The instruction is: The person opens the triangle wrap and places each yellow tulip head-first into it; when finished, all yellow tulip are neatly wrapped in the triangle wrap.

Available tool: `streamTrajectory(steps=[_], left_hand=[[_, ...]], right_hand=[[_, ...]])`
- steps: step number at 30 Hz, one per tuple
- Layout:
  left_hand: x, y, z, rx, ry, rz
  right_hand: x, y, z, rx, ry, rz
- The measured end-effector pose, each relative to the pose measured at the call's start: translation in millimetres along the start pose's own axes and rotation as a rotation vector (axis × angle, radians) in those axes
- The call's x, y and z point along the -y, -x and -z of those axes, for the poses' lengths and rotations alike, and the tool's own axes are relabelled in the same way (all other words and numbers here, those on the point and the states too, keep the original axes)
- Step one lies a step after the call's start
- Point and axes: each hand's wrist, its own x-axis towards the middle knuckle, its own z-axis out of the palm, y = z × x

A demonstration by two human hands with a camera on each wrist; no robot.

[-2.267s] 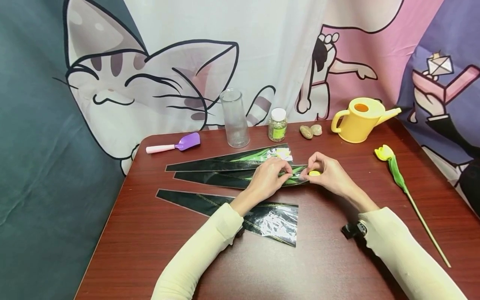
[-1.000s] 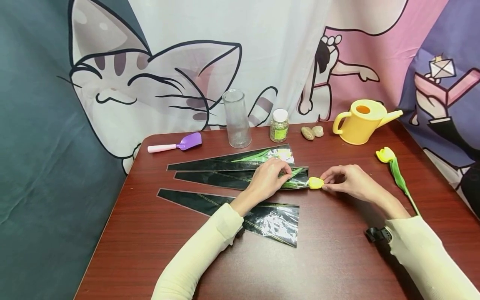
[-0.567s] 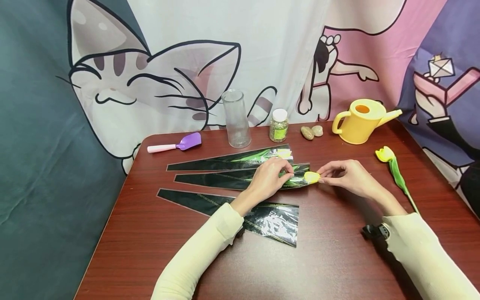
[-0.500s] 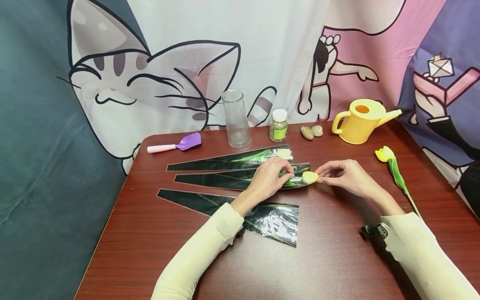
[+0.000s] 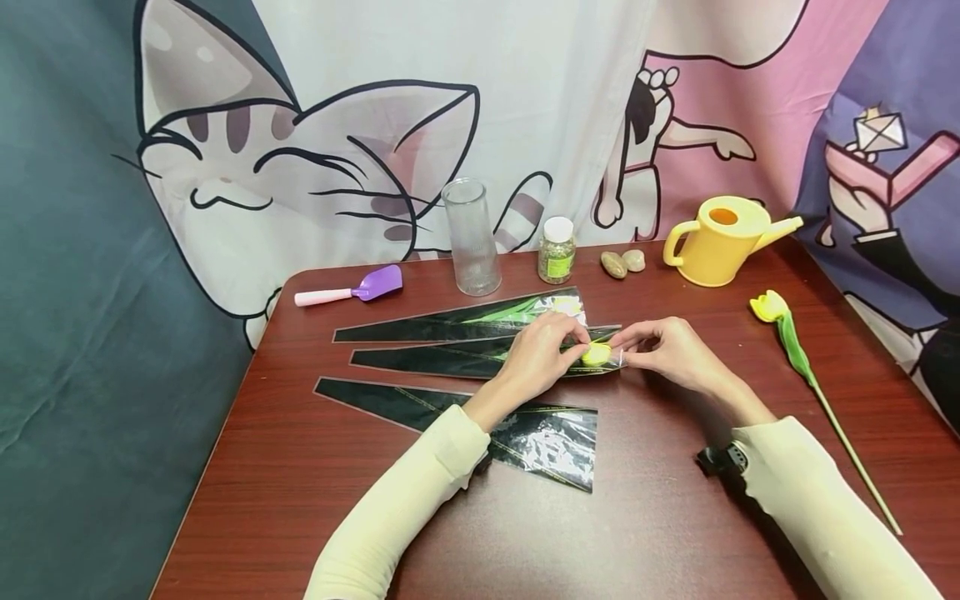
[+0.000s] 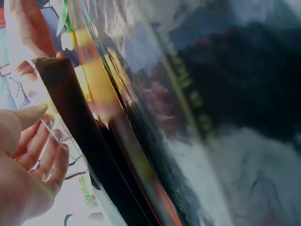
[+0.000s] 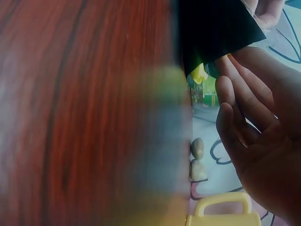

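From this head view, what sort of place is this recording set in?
Probably a staged tabletop for flower wrapping: a brown table before a cartoon cat backdrop, with a yellow watering can, a loose tulip and black wrapping sleeves.

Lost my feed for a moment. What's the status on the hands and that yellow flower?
Left hand pinches the middle sleeve at its mouth. Right hand holds the yellow flower, its head inside the opening. Nothing blocking.

Dark wooden table [image 5: 300,500] with three sleeves [image 5: 420,401], scoop [image 5: 352,288], vase [image 5: 470,236], jar [image 5: 556,249], stones [image 5: 622,262], watering can [image 5: 718,240], tulip [image 5: 795,350]
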Motion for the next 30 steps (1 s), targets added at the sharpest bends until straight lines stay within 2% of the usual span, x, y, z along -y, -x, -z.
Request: streamTrajectory(steps=[7, 13, 25, 30], left_hand=[[1.8, 0.3, 0.8, 0.012, 0.007, 0.009], [5.7, 1.4, 0.9, 0.012, 0.021, 0.013], [13.7, 7.4, 3.0, 0.042, 0.003, 0.03], [16.9, 7.6, 2.5, 0.042, 0.002, 0.015]], right_hand=[[1.1, -1.4, -3.4, 0.009, 0.0, 0.023], [-1.3, -0.5, -1.4, 0.029, -0.003, 0.005], [-10.7, 12.9, 11.3, -0.012, 0.056, -0.022], [-12.6, 15.8, 16.2, -0.019, 0.068, -0.034]])
